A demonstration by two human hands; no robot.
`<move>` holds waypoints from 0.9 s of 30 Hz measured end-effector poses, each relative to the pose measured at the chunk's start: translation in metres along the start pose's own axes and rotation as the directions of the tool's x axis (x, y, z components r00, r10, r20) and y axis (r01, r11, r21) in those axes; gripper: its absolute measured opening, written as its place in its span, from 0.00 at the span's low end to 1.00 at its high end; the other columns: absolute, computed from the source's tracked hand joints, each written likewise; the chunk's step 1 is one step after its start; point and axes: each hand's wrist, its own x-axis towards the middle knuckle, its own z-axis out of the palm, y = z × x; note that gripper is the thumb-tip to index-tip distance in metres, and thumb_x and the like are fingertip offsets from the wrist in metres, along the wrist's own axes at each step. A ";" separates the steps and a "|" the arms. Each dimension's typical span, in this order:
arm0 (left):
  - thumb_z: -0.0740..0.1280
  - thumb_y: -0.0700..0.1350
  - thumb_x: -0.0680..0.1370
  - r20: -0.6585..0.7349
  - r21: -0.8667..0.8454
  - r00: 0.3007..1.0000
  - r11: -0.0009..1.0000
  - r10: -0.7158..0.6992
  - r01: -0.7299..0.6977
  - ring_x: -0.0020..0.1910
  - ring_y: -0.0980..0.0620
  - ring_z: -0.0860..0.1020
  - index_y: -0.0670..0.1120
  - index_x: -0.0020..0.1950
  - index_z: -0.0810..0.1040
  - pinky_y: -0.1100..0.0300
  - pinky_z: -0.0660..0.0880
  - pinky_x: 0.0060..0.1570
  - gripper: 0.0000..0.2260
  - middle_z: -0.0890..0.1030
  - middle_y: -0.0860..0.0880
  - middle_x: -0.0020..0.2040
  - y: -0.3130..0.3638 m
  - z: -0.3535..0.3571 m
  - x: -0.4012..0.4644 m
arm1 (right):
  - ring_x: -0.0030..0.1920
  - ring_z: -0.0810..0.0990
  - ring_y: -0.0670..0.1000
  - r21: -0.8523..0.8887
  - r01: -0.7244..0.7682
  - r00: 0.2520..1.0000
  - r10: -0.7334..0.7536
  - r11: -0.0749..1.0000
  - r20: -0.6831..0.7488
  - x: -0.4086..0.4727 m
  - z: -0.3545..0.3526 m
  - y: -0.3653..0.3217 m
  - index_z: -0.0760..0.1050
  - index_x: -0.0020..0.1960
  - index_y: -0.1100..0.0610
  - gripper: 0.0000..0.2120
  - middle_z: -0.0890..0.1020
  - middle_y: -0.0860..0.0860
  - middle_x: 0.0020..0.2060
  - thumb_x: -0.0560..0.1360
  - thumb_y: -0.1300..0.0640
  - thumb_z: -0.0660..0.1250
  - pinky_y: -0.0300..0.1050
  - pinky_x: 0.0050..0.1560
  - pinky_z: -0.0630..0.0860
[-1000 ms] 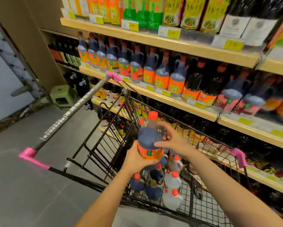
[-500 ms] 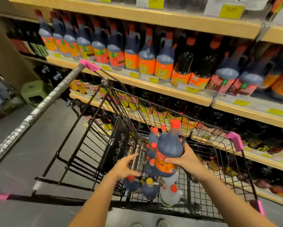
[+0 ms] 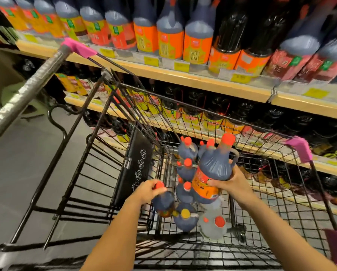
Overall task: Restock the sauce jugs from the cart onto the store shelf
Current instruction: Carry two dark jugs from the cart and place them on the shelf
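My right hand [image 3: 234,183] grips a dark sauce jug [image 3: 215,169] with a red cap and orange label, lifted above the black wire cart [image 3: 218,249]. My left hand [image 3: 148,190] curls round the neck of a second dark jug [image 3: 163,202], just under its red cap, at the cart's left side. Several more dark jugs [image 3: 185,192] stand in the cart, along with a clear jug [image 3: 212,224]. The store shelf [image 3: 193,80] behind the cart holds a row of like jugs [image 3: 170,38].
The cart's metal push bar [image 3: 27,92] with pink ends runs up the left. A black child-seat flap [image 3: 137,169] stands beside my left hand. Lower shelves [image 3: 183,132] are packed with dark bottles. Grey floor [image 3: 23,173] and a green stool [image 3: 13,92] lie left.
My left hand let go of the lifted jug, dropped into the cart and took hold of a second jug's neck. My right hand keeps the first jug. The view tilted down toward the cart.
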 end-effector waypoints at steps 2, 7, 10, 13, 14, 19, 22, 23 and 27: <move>0.67 0.55 0.73 -0.086 -0.050 0.996 0.998 -0.031 0.027 0.51 0.49 0.77 0.44 0.55 0.78 0.53 0.72 0.56 0.18 0.82 0.44 0.50 0.000 0.006 0.009 | 0.52 0.82 0.42 0.005 0.009 0.999 -0.009 1.000 -0.031 0.007 0.001 0.001 0.68 0.65 0.53 0.49 0.80 0.47 0.57 0.48 0.45 0.82 0.36 0.43 0.80; 0.70 0.59 0.67 -0.176 -0.071 0.984 0.997 -0.011 -0.002 0.41 0.50 0.77 0.46 0.43 0.78 0.55 0.73 0.46 0.17 0.81 0.47 0.39 -0.007 0.012 0.029 | 0.55 0.81 0.49 0.025 0.003 0.998 -0.001 1.000 -0.060 0.022 0.003 0.007 0.72 0.58 0.48 0.32 0.81 0.47 0.54 0.57 0.58 0.80 0.39 0.44 0.81; 0.72 0.54 0.70 -0.226 -0.068 0.974 0.997 0.008 -0.024 0.41 0.49 0.77 0.47 0.42 0.76 0.55 0.73 0.47 0.12 0.80 0.47 0.38 -0.003 0.008 0.034 | 0.53 0.82 0.48 0.047 -0.007 0.999 0.008 0.999 -0.041 0.029 0.003 0.013 0.71 0.61 0.53 0.37 0.81 0.49 0.55 0.56 0.60 0.81 0.38 0.43 0.81; 0.72 0.52 0.71 -0.242 -0.061 0.970 0.998 0.003 -0.019 0.44 0.45 0.79 0.46 0.43 0.76 0.51 0.74 0.49 0.12 0.82 0.44 0.41 0.001 0.007 0.033 | 0.51 0.83 0.46 0.079 -0.011 0.999 0.015 0.997 -0.052 0.030 0.003 0.012 0.69 0.66 0.59 0.48 0.82 0.49 0.55 0.49 0.52 0.83 0.36 0.43 0.80; 0.72 0.53 0.71 -0.244 -0.052 0.970 0.998 0.008 -0.021 0.43 0.45 0.79 0.45 0.42 0.76 0.50 0.75 0.49 0.12 0.82 0.44 0.41 0.002 0.007 0.031 | 0.51 0.83 0.46 0.089 -0.013 0.998 0.018 0.996 -0.054 0.029 0.003 0.009 0.69 0.66 0.59 0.50 0.82 0.49 0.54 0.48 0.49 0.83 0.36 0.43 0.80; 0.72 0.48 0.72 -0.324 -0.091 0.945 0.993 0.044 -0.078 0.41 0.50 0.76 0.45 0.43 0.76 0.57 0.72 0.45 0.09 0.79 0.47 0.39 0.035 -0.015 0.009 | 0.54 0.82 0.49 0.078 -0.002 0.999 0.006 0.997 -0.048 0.016 -0.006 -0.011 0.69 0.66 0.57 0.49 0.81 0.51 0.57 0.49 0.46 0.83 0.39 0.45 0.80; 0.71 0.47 0.72 -0.380 -0.066 0.920 0.989 0.095 -0.130 0.42 0.50 0.76 0.45 0.43 0.77 0.60 0.69 0.42 0.07 0.79 0.47 0.39 0.068 -0.043 -0.014 | 0.50 0.83 0.45 0.059 0.021 0.998 -0.017 0.998 -0.064 -0.005 -0.012 -0.039 0.71 0.63 0.55 0.49 0.83 0.47 0.52 0.46 0.44 0.83 0.36 0.42 0.80; 0.71 0.47 0.73 -0.396 -0.049 0.911 0.988 0.113 -0.144 0.42 0.49 0.76 0.44 0.43 0.77 0.59 0.69 0.42 0.07 0.79 0.46 0.39 0.080 -0.052 -0.022 | 0.48 0.84 0.45 0.046 0.026 0.998 -0.023 0.999 -0.066 -0.013 -0.015 -0.049 0.71 0.62 0.55 0.45 0.83 0.45 0.50 0.48 0.47 0.83 0.35 0.41 0.80; 0.70 0.49 0.73 -0.449 0.015 0.875 0.980 0.183 -0.198 0.41 0.43 0.77 0.39 0.41 0.77 0.50 0.72 0.43 0.13 0.80 0.41 0.39 0.133 -0.084 -0.056 | 0.42 0.83 0.43 0.059 0.079 0.991 -0.072 0.995 -0.110 -0.048 -0.029 -0.082 0.70 0.58 0.52 0.33 0.82 0.44 0.46 0.57 0.60 0.81 0.34 0.36 0.79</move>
